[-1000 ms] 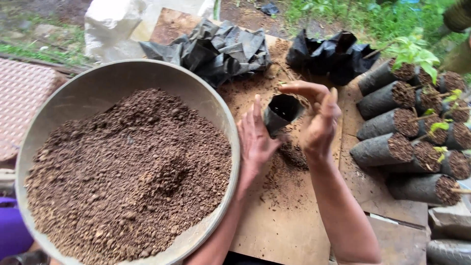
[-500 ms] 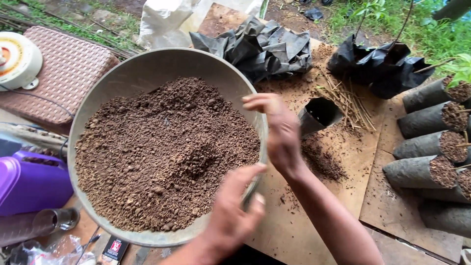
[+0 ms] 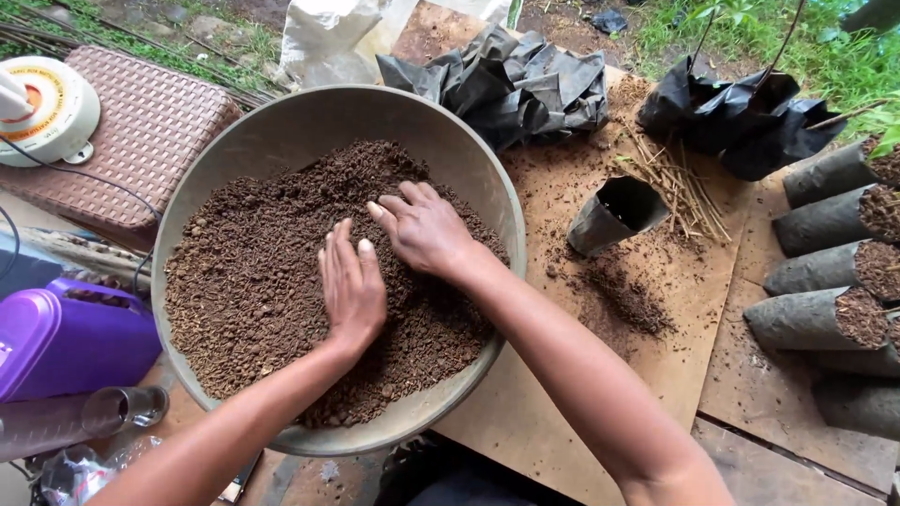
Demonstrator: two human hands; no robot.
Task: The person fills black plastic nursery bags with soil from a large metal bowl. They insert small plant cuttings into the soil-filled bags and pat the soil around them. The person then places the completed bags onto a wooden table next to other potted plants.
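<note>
- At the far left edge of the work area, a round white and orange reel (image 3: 42, 111) sits on a brown woven mat (image 3: 141, 141), its dark cord trailing down toward me, well apart from my hands.
- Below the mat, a purple plastic container (image 3: 66, 337) and a clear tube (image 3: 89, 417) lie just beside the basin, out of the soil's way.
- Left of centre, a wide grey basin (image 3: 281, 122) holds a deep bed of dark, crumbly potting soil (image 3: 253, 272); it sits close in front of me, so both arms reach it easily.
- My left hand (image 3: 352, 290) lies palm down on the soil near the middle of the basin, fingers together and flat, holding nothing.
- My right hand (image 3: 427, 230) rests just beside it, a little farther from me, fingers spread and pressed lightly into the soil, also holding nothing I can see.
- Behind the basin, at the far edge of the cardboard sheet (image 3: 562, 375), a crumpled heap of black plastic bags (image 3: 525, 80) waits.
- Right of the basin, one small black bag (image 3: 619, 214) lies open on the cardboard, mouth tilted upward, with spilled soil (image 3: 623, 295) beside it.
- Near it, thin dry sticks (image 3: 680, 183) lie scattered.
- Along the right edge, filled black bags (image 3: 825, 262) lie on their sides in a row, soil showing at their mouths.
</note>
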